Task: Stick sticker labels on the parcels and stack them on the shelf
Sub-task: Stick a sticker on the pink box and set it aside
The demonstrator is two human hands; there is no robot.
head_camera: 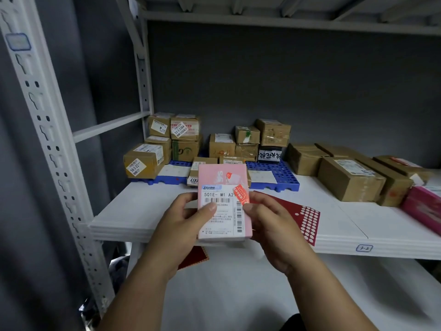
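Note:
A flat pink parcel point(223, 177) with a white shipping label is held up in front of the white shelf point(143, 211). My left hand point(183, 223) grips its left edge, thumb on the label. My right hand point(272, 225) pinches a small red-orange sticker point(241, 194) over the parcel's right edge, near the label's top corner. A dark red sticker sheet point(300, 218) with rows of white ovals sticks out behind my right hand; whether that hand holds it or it lies on the shelf is unclear.
Brown cardboard parcels point(176, 137) are stacked at the shelf's back on a blue perforated pallet point(276, 173). Larger boxes point(350, 180) and a pink box point(422, 209) sit at the right. A grey perforated upright point(47, 139) stands at the left. Another shelf lies below.

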